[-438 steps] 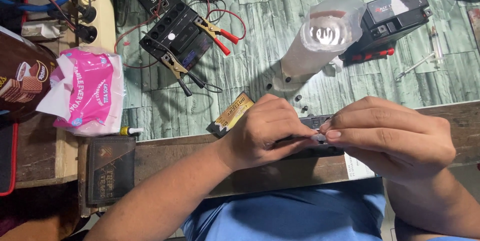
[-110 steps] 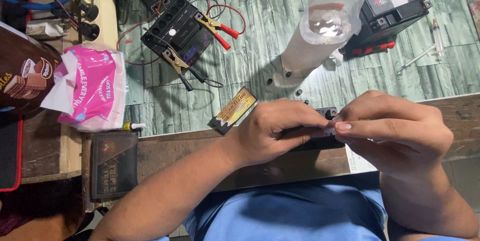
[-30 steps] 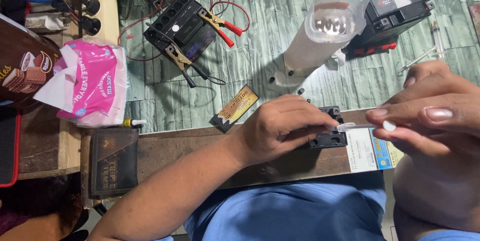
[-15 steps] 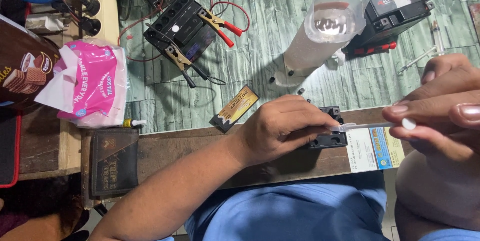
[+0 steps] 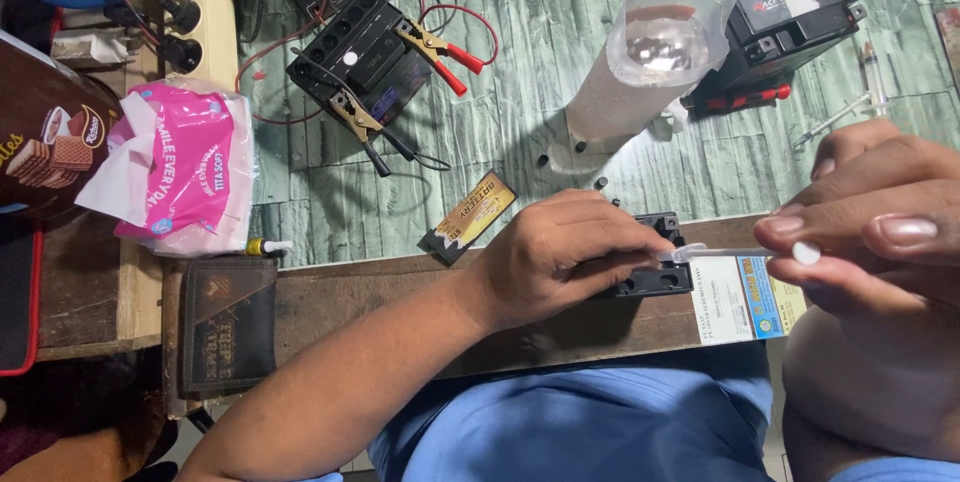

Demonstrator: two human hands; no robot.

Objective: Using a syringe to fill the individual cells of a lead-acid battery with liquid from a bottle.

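Note:
My left hand [image 5: 562, 257] grips a small black box-shaped part [image 5: 655, 280] and presses it onto the wooden board [image 5: 380, 292] at the table's near edge. My right hand [image 5: 868, 232] is raised close to the camera, pinching a thin clear syringe-like tube [image 5: 722, 254] with a white end. The tube lies level and its tip meets the top of the black part, just beside my left fingers. Most of the black part is hidden under my left hand.
A clear plastic bottle [image 5: 640, 72] lies on the green patterned tabletop [image 5: 520, 62]. Behind it sit a black battery [image 5: 790, 22] and another black battery with clamps [image 5: 360, 57]. A pink tissue pack [image 5: 185, 177], a dark wallet [image 5: 228, 327] and a printed card [image 5: 745, 297] lie nearby.
My right hand has lifted away from the black part toward the camera and now holds the clear tube, whose tip has come to the part. My left hand stayed put.

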